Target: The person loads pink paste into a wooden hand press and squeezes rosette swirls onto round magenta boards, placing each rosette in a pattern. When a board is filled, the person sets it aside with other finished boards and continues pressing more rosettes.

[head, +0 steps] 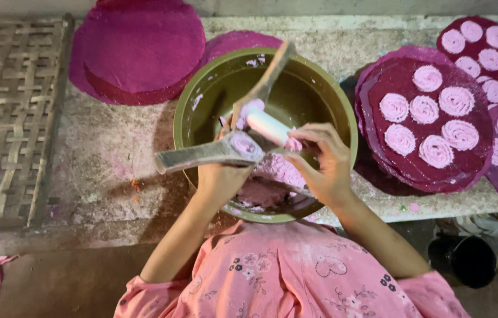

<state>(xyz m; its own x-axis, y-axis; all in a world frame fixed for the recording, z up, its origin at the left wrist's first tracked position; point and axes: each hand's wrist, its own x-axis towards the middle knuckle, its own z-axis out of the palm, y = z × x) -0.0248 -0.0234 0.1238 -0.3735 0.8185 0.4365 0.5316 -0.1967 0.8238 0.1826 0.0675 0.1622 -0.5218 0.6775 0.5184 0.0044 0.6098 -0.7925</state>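
At frame centre, the right hand (322,165) pinches a roll of pink dough (268,126) into the hinged press (234,144) gripped by the left hand (221,179), over the green bowl (202,94). Right of it, dark discs (402,159) already carry piped spirals (427,78); dough remains in the bowl.

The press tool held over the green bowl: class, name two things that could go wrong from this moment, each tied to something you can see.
1. The left hand grips the hinged press while the right hand loads a pink dough roll; fingers could get pinched if it shuts.
2. Dough may drop outside the green bowl onto the dusty table.
3. The nearby purple tray of swirls could be bumped by an elbow.
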